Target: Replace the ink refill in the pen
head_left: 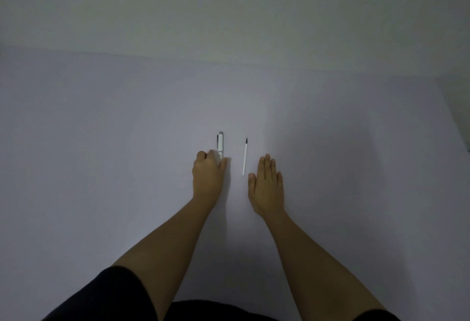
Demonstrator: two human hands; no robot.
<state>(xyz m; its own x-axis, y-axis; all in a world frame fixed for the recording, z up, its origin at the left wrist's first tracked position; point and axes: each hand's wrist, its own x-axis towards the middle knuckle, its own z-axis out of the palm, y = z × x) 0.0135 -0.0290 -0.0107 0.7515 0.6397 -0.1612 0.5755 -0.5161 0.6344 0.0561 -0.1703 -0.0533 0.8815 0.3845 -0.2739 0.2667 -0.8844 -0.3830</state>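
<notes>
A white pen (220, 144) with a metal clip lies on the pale table, pointing away from me. My left hand (208, 175) is curled around its near end, and the capped far half sticks out beyond my fingers. A thin white ink refill (245, 158) with a dark tip lies parallel to the pen, a little to its right. My right hand (267, 184) rests flat on the table, fingers together and holding nothing, just right of the refill's near end and apart from it.
The pale table (101, 142) runs back to a plain wall (229, 3). Its right edge (455, 122) shows at the far right. Dark sleeves cover my upper arms at the bottom of the view.
</notes>
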